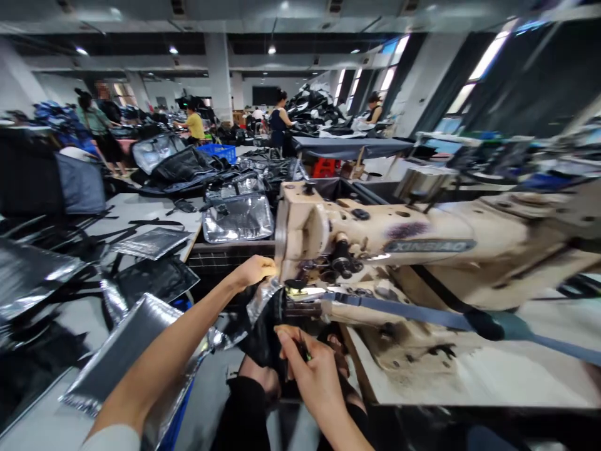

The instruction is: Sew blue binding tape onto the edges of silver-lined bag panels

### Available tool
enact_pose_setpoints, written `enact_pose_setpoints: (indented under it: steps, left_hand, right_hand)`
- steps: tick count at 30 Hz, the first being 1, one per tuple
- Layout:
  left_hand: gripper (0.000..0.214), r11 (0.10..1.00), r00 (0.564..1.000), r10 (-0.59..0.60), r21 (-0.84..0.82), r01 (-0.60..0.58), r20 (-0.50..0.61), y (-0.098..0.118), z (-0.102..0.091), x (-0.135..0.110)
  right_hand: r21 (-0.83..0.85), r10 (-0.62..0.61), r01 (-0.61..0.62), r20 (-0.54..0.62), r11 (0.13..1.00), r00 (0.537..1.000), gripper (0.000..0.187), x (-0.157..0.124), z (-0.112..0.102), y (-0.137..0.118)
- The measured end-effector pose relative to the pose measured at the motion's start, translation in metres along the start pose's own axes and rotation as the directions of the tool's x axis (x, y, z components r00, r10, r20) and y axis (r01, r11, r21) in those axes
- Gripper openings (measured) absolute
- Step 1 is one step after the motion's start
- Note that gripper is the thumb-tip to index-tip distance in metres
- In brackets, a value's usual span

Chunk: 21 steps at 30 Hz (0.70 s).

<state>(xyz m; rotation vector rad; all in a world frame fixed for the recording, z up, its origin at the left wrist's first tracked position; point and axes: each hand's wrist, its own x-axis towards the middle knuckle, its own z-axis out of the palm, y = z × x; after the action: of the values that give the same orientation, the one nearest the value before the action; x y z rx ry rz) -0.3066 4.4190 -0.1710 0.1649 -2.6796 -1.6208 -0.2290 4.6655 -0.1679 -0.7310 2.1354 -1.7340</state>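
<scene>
Sewing-floor clutter behind — cream industrial sewing machine at two o'clock; left hand nearer its head (grip unclear), right hand pinching silver-backed black fabric, its long axis toward twelve o'clock.

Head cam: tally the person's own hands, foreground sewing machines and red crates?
Hands: 2 (left hand, right hand)
Sewing machine: 1
Red crate: 1
Total: 4
</scene>
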Motion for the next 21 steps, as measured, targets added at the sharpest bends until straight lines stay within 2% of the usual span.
enact_pose_setpoints:
  steps: [3,5,6,8,9,11,13,14,15,17,19,21]
  left_hand:
    - [0.035,0.962,0.994,-0.017,0.271,0.046,-0.106,-0.018,-0.024,-0.027]
    - [0.026,0.881,0.991,-0.12,0.454,0.134,-0.06,-0.039,-0.042,-0.063]
    - [0.019,0.833,0.977,-0.212,0.523,0.178,0.005,-0.05,-0.05,-0.085]
    - [0.015,0.731,0.912,-0.397,0.637,0.244,0.107,-0.069,-0.06,-0.132]
    - [0.02,0.678,0.881,-0.461,0.684,0.269,0.111,-0.075,-0.063,-0.154]
    - [0.023,0.583,0.858,-0.512,0.75,0.312,0.042,-0.077,-0.065,-0.19]
    - [0.022,0.538,0.873,-0.487,0.779,0.324,-0.026,-0.058,-0.067,-0.211]
    - [0.023,0.554,0.899,-0.436,0.778,0.297,-0.033,-0.042,-0.068,-0.216]
    - [0.023,0.593,0.936,-0.35,0.768,0.242,-0.024,-0.021,-0.068,-0.218]
    - [0.021,0.685,0.996,-0.092,0.726,0.062,0.001,0.026,-0.069,-0.214]
    - [0.023,0.719,0.984,0.175,0.681,-0.138,0.014,0.069,-0.067,-0.201]
    - [0.03,0.7,0.952,0.305,0.672,-0.24,0.022,0.098,-0.061,-0.183]
  right_hand:
    - [-0.042,-0.038,0.04,0.057,0.998,0.998,0.038,0.006,0.004,-0.001]
    - [-0.067,-0.073,0.079,0.09,0.995,0.993,0.037,0.008,0.004,0.003]
    - [-0.078,-0.093,0.1,0.097,0.992,0.991,0.038,0.009,0.004,0.007]
    - [-0.102,-0.13,0.141,0.108,0.985,0.986,0.041,0.009,0.005,0.017]
    - [-0.113,-0.143,0.157,0.118,0.981,0.983,0.044,0.01,0.006,0.023]
    - [-0.128,-0.166,0.187,0.156,0.974,0.974,0.049,0.015,0.011,0.032]
    - [-0.136,-0.166,0.193,0.189,0.972,0.968,0.054,0.025,0.023,0.037]
    - [-0.133,-0.153,0.18,0.19,0.975,0.97,0.057,0.031,0.031,0.038]
    - [-0.122,-0.132,0.155,0.184,0.98,0.974,0.061,0.039,0.039,0.037]
    - [-0.053,-0.074,0.084,0.169,0.995,0.983,0.07,0.052,0.057,0.033]
    - [0.073,-0.023,0.013,0.138,0.997,0.99,0.071,0.058,0.067,0.025]
    - [0.174,0.027,-0.038,0.066,0.984,0.997,0.063,0.05,0.066,0.017]
